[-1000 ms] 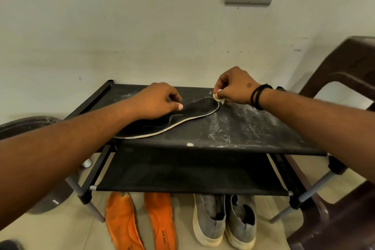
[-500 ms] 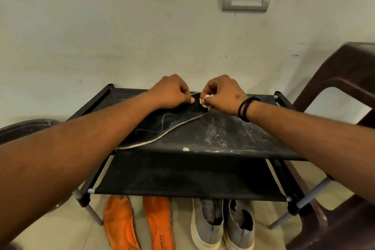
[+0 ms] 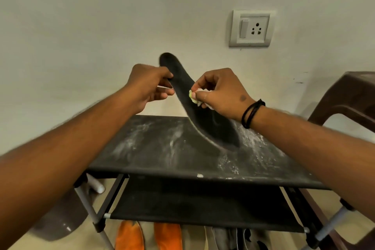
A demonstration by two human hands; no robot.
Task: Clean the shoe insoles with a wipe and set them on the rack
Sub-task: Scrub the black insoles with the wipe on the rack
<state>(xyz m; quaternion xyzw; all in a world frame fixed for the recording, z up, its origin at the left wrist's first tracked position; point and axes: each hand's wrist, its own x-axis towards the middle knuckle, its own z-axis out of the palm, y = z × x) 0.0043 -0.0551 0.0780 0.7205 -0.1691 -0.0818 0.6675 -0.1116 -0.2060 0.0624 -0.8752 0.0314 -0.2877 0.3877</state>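
My left hand (image 3: 150,85) pinches the long black foam insole (image 3: 194,105) near its raised end. My right hand (image 3: 220,92), just below that grip, pinches a crumpled pale wipe (image 3: 193,97) against it, above the dusty black rack (image 3: 162,148).

Insole (image 3: 194,103): black, pale edge trim. Wipe (image 3: 193,97): pale yellow-green and white. Rack (image 3: 162,148) shelves: black fabric, streaked with whitish dust. Two insoles (image 3: 148,237) on the floor: orange. Wristbands (image 3: 251,113): black. Wall socket plate (image 3: 251,28): white, grey-framed. Chair (image 3: 345,103): dark brown.
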